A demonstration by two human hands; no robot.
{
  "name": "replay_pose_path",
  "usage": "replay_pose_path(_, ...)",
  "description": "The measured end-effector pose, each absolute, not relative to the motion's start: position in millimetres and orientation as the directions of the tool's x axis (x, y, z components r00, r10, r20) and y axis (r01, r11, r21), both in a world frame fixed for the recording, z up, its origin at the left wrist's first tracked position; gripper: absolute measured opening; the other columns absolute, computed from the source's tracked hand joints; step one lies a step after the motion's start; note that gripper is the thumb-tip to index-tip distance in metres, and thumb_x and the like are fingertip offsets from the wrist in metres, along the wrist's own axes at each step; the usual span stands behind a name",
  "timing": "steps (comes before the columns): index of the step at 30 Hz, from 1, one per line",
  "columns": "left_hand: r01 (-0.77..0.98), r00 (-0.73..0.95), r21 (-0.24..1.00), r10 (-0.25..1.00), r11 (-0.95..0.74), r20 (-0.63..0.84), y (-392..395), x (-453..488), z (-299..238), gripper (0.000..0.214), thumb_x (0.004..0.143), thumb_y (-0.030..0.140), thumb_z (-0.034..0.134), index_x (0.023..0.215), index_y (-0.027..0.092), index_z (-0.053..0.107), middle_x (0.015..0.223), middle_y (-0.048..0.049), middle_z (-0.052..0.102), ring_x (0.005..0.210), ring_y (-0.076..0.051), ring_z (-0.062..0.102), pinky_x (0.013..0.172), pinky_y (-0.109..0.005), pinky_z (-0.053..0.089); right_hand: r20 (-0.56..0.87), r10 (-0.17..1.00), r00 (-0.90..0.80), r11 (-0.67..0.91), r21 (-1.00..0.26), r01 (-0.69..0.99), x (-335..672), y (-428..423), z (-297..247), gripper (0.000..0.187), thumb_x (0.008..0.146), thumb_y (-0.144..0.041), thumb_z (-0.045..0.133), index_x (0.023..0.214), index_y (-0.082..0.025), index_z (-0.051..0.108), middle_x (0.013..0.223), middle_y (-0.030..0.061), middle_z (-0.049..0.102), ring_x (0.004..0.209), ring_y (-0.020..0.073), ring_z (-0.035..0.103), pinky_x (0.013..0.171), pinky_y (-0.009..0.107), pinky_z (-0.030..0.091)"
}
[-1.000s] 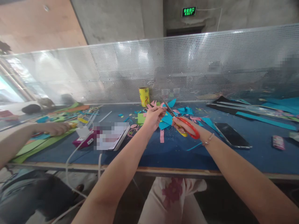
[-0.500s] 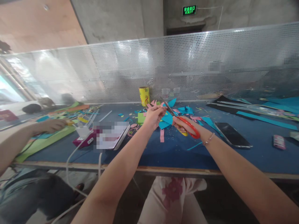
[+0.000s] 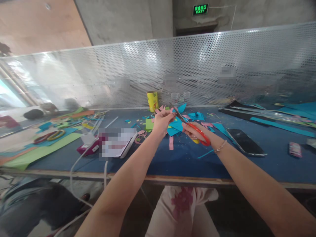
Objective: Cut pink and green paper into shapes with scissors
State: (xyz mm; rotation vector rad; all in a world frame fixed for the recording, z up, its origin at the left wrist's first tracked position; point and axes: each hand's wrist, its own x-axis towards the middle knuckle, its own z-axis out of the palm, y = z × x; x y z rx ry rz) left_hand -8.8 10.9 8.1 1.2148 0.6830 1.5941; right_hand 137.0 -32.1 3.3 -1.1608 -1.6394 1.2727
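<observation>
My right hand (image 3: 190, 131) is closed around scissors (image 3: 201, 134) with red and yellow handles. Their blades point up and left, slightly parted, right by the fingertips of my left hand (image 3: 163, 121). Those left fingers are pinched together, and a small piece of pink paper (image 3: 172, 111) shows at their tips, mostly hidden. Beneath and behind both hands lies a heap of blue paper pieces (image 3: 174, 131), with pink and green scraps mixed in. A pink paper strip (image 3: 171, 143) lies on the blue tabletop just in front.
A yellow can-like cylinder (image 3: 152, 101) stands behind the scraps, before a perforated metal screen (image 3: 138, 75). Phones lie on each side, one black (image 3: 245, 142), one blurred out (image 3: 118, 144). Further left are a purple box (image 3: 89, 149), green sheets (image 3: 49, 149) and another pair of scissors (image 3: 55, 135).
At the left, another person's hand and arm have left the view, and the scissors lying on the paper there now show. My own hands have barely moved.
</observation>
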Motion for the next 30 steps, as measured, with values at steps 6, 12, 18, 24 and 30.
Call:
replay_pose_path(6, -0.375, -0.017, 0.849, 0.918, -0.373, 0.395, 11.7, -8.9, 6.8, 0.016, 0.056, 0.019, 0.07, 0.062, 0.014, 0.056, 0.055, 0.0017, 0.057, 0.051, -0.006, 0.052, 0.056, -0.021, 0.041, -0.002, 0.957, -0.289, 0.065, -0.972, 0.224, 136.4, -30.8, 4.4, 0.03, 0.078, -0.033, 0.051, 0.056, -0.016, 0.039, 0.044, -0.0061, 0.035, 0.035, 0.0028, 0.026, 0.034, 0.017, 0.021)
replay_pose_path(12, -0.372, -0.033, 0.843, 0.913, -0.389, 0.407, 14.8, -9.1, 4.3, 0.019, 0.057, 0.026, 0.071, 0.064, 0.014, 0.057, 0.059, 0.0005, 0.06, 0.053, -0.006, 0.054, 0.057, -0.021, 0.043, -0.028, 0.965, -0.262, 0.041, -0.967, 0.253, 133.9, -30.2, 4.6, 0.033, 0.074, -0.039, 0.056, 0.058, -0.017, 0.038, 0.043, -0.007, 0.033, 0.033, 0.002, 0.025, 0.032, 0.016, 0.02)
replay_pose_path(18, -0.361, -0.065, 0.834, 0.904, -0.417, 0.423, 15.6, -8.4, 3.2, 0.017, 0.059, 0.027, 0.07, 0.063, 0.015, 0.058, 0.057, 0.0013, 0.059, 0.053, -0.006, 0.053, 0.058, -0.021, 0.044, 0.007, 0.964, -0.265, 0.083, -0.958, 0.275, 134.8, -27.8, -0.9, 0.036, 0.072, -0.049, 0.054, 0.061, -0.017, 0.042, 0.044, -0.0055, 0.037, 0.035, 0.0032, 0.029, 0.032, 0.016, 0.024)
replay_pose_path(24, -0.361, -0.092, 0.822, 0.894, -0.44, 0.438, 18.0, -8.5, 0.8, 0.017, 0.059, 0.027, 0.069, 0.063, 0.015, 0.059, 0.058, 0.0014, 0.058, 0.054, -0.006, 0.053, 0.058, -0.021, 0.043, 0.02, 0.954, -0.298, 0.098, -0.963, 0.25, 134.8, -26.4, -4.6, 0.041, 0.071, -0.055, 0.053, 0.064, -0.015, 0.046, 0.047, -0.0047, 0.039, 0.036, 0.0027, 0.032, 0.032, 0.016, 0.025)
replay_pose_path(30, -0.348, -0.095, 0.833, 0.9, -0.431, 0.426, 18.2, -8.5, 1.1, 0.02, 0.059, 0.029, 0.069, 0.062, 0.014, 0.057, 0.057, 0.0017, 0.056, 0.053, -0.006, 0.051, 0.058, -0.021, 0.043, 0.037, 0.948, -0.315, 0.103, -0.975, 0.196, 134.6, -20.2, -11.7, 0.043, 0.069, -0.058, 0.053, 0.065, -0.015, 0.048, 0.046, -0.0046, 0.04, 0.035, 0.0032, 0.032, 0.031, 0.016, 0.024)
